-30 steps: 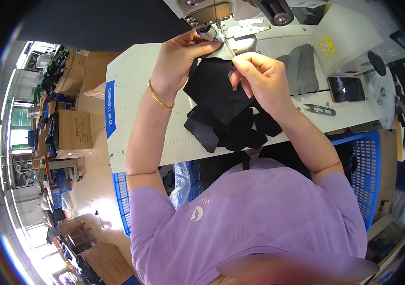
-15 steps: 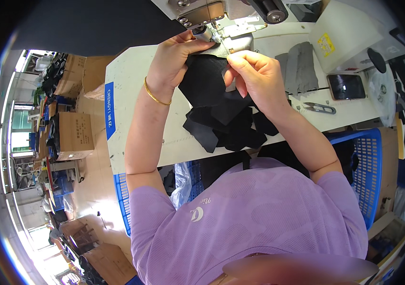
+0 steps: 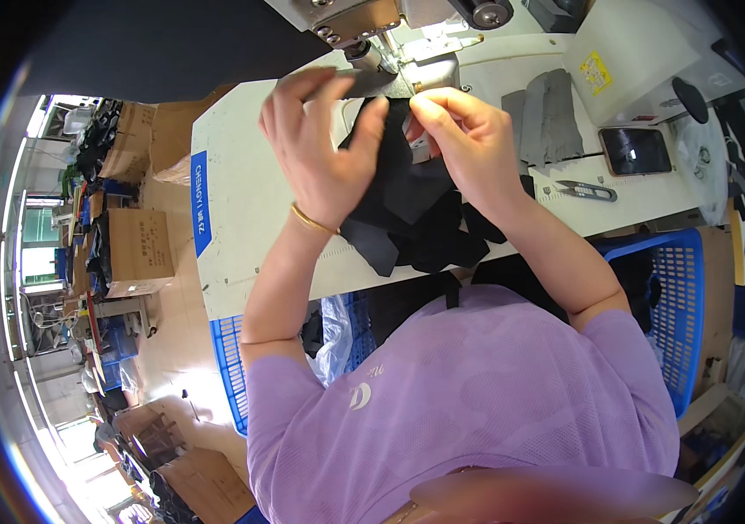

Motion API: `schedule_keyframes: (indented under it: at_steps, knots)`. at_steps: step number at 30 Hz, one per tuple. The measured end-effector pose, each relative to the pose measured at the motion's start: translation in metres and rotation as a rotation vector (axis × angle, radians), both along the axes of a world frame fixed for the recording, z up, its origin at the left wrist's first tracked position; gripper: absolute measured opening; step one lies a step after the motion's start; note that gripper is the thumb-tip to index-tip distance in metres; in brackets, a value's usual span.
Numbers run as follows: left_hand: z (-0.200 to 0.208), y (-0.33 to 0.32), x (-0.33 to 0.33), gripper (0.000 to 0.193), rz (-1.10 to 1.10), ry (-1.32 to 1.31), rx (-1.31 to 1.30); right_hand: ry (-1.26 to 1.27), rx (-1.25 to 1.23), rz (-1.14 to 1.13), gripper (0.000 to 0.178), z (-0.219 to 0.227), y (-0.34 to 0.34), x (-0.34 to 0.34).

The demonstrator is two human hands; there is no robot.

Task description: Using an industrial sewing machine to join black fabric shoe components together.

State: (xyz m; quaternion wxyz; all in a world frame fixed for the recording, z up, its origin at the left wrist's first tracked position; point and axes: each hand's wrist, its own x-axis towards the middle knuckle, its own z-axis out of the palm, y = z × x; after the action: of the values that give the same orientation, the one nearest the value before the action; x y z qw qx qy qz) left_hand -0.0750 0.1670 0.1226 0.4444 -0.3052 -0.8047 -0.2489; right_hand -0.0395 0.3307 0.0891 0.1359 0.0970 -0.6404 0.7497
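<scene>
A pile of black fabric pieces (image 3: 416,218) lies on the white sewing table (image 3: 241,201) in front of me. My left hand (image 3: 320,148), with a gold bangle on the wrist, pinches the top edge of a black piece just below the sewing machine head (image 3: 364,17). Close beside it, my right hand (image 3: 469,140) grips the same black piece near the presser foot (image 3: 429,74). Both hands hold the fabric up against the needle area.
A stack of grey fabric (image 3: 551,118) lies right of the machine, with small snips (image 3: 586,189) and a dark phone (image 3: 634,150) beyond. Blue plastic baskets stand at my right (image 3: 682,297) and under the table at left (image 3: 233,375). Cardboard boxes (image 3: 137,249) sit on the floor at left.
Both hands have moved up and closer together, lifting the black fabric piece toward the presser foot of the machine.
</scene>
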Motion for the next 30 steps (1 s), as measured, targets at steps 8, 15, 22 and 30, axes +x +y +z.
schedule_keyframes:
  at_steps: [8,15,22,30]
  knots:
    - [-0.005,0.008,-0.005,0.03,-0.081,0.401,-0.287,0.012,0.045,0.001,0.02,-0.005,-0.013,0.008]
    - [-0.01,0.01,-0.014,0.036,-0.144,0.396,-0.293,0.059,0.089,-0.04,0.021,-0.01,-0.018,0.004]
    - [-0.003,0.007,-0.015,0.036,-0.149,0.406,-0.363,0.069,0.131,-0.052,0.023,-0.01,-0.017,0.004]
    - [-0.004,0.006,-0.02,0.034,-0.201,0.421,-0.361,0.086,0.138,-0.057,0.018,-0.007,-0.018,0.005]
